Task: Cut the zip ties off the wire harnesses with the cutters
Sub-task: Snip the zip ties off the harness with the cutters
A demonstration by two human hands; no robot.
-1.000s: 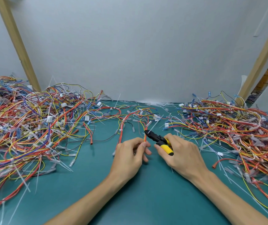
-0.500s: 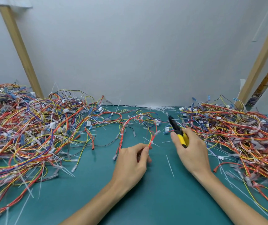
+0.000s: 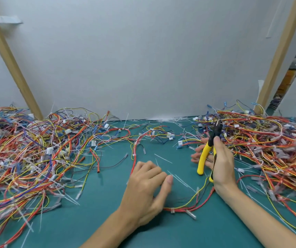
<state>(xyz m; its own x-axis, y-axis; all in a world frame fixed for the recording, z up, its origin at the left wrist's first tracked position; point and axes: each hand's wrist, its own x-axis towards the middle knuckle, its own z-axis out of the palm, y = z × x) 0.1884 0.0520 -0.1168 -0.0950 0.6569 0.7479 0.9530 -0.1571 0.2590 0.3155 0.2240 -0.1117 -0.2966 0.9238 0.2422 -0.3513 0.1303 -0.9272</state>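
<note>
Your right hand grips the cutters by their yellow handles, nose pointing up, handles spread apart. Your left hand lies palm down on the counter, fingers loosely bent. A red-and-yellow harness runs out from under it towards your right wrist, a white zip tie on it just beside your palm; whether your fingers pinch the wire I cannot tell. Loose cut ties lie between your hands. Tangled harness piles sit at far left and far right.
</note>
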